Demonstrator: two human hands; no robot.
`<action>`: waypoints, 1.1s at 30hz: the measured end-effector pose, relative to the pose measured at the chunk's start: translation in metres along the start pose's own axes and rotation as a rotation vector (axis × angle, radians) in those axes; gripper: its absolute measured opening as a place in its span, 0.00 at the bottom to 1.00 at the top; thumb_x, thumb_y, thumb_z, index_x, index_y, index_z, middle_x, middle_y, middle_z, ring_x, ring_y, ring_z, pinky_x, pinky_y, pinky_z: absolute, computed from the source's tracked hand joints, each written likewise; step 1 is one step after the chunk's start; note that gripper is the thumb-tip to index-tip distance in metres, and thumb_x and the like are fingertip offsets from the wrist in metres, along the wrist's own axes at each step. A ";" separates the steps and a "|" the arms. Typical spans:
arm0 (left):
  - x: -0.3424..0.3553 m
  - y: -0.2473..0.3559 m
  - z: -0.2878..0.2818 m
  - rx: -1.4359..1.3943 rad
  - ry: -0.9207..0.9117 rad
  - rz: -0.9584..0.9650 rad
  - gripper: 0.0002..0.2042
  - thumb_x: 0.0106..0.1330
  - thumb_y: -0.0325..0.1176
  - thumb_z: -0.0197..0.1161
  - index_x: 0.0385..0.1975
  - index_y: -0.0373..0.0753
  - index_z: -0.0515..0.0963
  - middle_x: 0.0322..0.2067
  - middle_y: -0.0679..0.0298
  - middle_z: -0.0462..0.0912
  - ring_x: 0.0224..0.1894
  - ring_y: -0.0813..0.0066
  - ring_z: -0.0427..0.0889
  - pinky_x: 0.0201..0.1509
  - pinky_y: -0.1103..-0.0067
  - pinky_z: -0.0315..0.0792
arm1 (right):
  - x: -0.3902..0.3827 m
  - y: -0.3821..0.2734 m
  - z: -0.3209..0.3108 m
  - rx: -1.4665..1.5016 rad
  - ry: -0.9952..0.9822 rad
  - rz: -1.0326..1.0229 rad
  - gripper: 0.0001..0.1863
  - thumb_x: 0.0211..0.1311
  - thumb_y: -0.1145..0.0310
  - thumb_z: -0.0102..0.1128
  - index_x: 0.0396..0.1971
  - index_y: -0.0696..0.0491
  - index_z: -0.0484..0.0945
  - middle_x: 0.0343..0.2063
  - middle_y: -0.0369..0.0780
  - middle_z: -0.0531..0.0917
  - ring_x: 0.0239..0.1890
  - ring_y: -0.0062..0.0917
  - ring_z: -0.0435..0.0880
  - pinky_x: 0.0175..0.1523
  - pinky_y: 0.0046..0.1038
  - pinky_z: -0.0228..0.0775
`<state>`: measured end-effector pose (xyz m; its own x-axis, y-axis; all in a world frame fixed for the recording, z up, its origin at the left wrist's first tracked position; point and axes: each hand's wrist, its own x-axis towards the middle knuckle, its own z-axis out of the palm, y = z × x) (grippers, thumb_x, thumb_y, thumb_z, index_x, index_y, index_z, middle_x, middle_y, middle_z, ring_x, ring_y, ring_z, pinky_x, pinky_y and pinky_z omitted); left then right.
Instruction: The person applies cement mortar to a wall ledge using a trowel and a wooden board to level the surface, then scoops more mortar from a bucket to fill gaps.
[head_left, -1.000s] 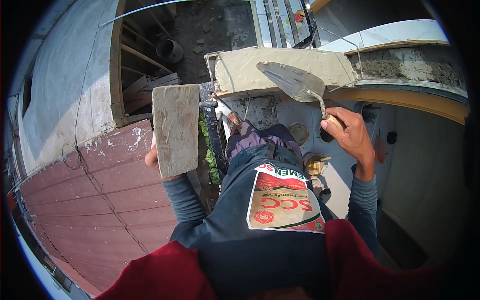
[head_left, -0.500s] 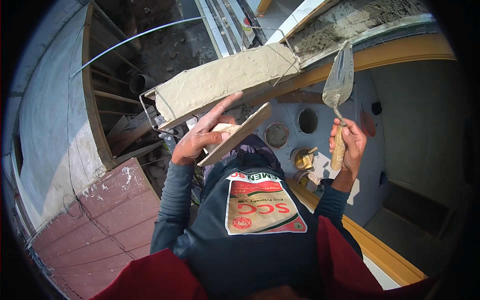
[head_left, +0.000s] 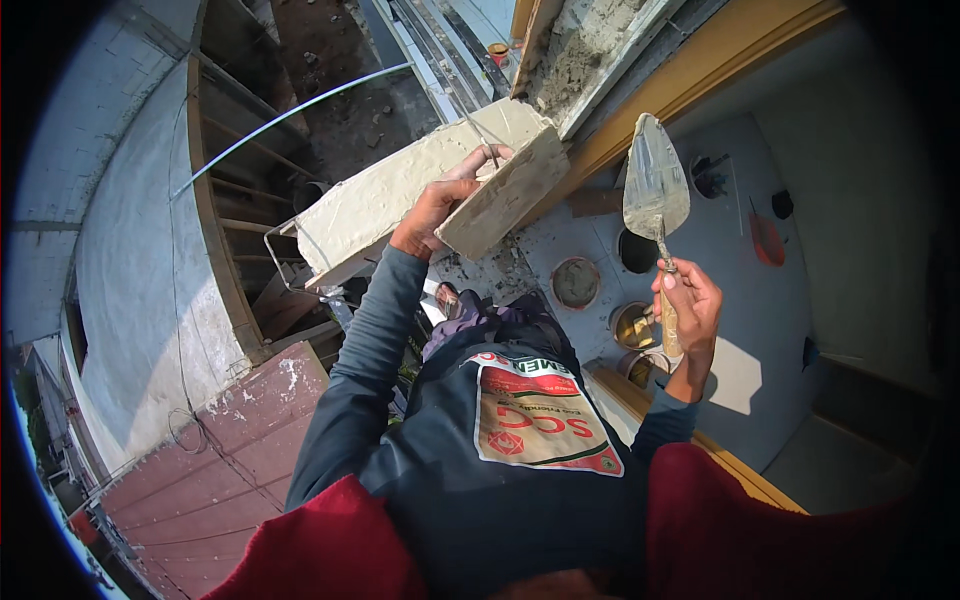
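Observation:
My left hand [head_left: 447, 205] is closed on a flat plastering float [head_left: 508, 197], its broad face smeared with pale mortar. The fingers of that hand also reach the bent metal rod clamp [head_left: 484, 132] over the plastered ledge [head_left: 385, 185], though whether they grip it I cannot tell. The ledge is a long block coated in pale, rough mortar. Over to the right, my right hand [head_left: 692, 308] wraps round the wooden handle of a pointed trowel [head_left: 657, 185]. Its blade points away from me and carries thin mortar smears.
Below right, on the floor, stand a bucket of grey mortar [head_left: 576, 283], a dark bucket [head_left: 637, 250] and a bucket with tools [head_left: 634, 326]. An orange frame [head_left: 690, 90] runs along the opening. Another clamp [head_left: 285, 258] grips the ledge's left end. Reddish roofing [head_left: 210, 460] lies lower left.
My left hand has moved right and up with the float to the clamp at the ledge's right end. The trowel stays in my right hand, slightly lower. The view has turned.

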<state>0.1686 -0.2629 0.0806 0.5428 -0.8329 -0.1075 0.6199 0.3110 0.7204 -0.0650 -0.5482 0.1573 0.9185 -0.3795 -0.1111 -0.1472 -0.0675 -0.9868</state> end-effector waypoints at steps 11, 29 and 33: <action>-0.109 -0.045 -0.009 -0.106 0.241 0.133 0.50 0.44 0.34 0.60 0.73 0.38 0.45 0.72 0.55 0.50 0.67 0.57 0.66 0.65 0.69 0.67 | 0.077 0.008 0.077 -0.567 -0.266 -0.198 0.15 0.64 0.64 0.60 0.39 0.63 0.78 0.19 0.38 0.77 0.18 0.18 0.75 0.25 0.24 0.67; -0.162 -0.022 0.028 -0.268 0.415 0.267 0.53 0.37 0.38 0.63 0.72 0.35 0.49 0.66 0.46 0.62 0.62 0.51 0.72 0.65 0.65 0.68 | 0.102 -0.020 0.069 -0.580 -0.541 0.333 0.20 0.66 0.57 0.53 0.26 0.61 0.75 0.20 0.36 0.76 0.15 0.16 0.74 0.17 0.23 0.67; -0.168 -0.017 0.035 -0.229 0.460 0.293 0.53 0.37 0.41 0.63 0.71 0.34 0.50 0.66 0.46 0.62 0.63 0.52 0.71 0.64 0.65 0.68 | 0.073 -0.022 0.042 -0.581 -0.500 0.404 0.18 0.66 0.58 0.54 0.24 0.59 0.74 0.19 0.34 0.76 0.15 0.15 0.73 0.16 0.21 0.65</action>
<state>0.0469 -0.1439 0.1106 0.8680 -0.4293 -0.2495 0.4860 0.6311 0.6046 0.0211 -0.5355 0.1664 0.7890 -0.0345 -0.6134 -0.5358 -0.5274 -0.6594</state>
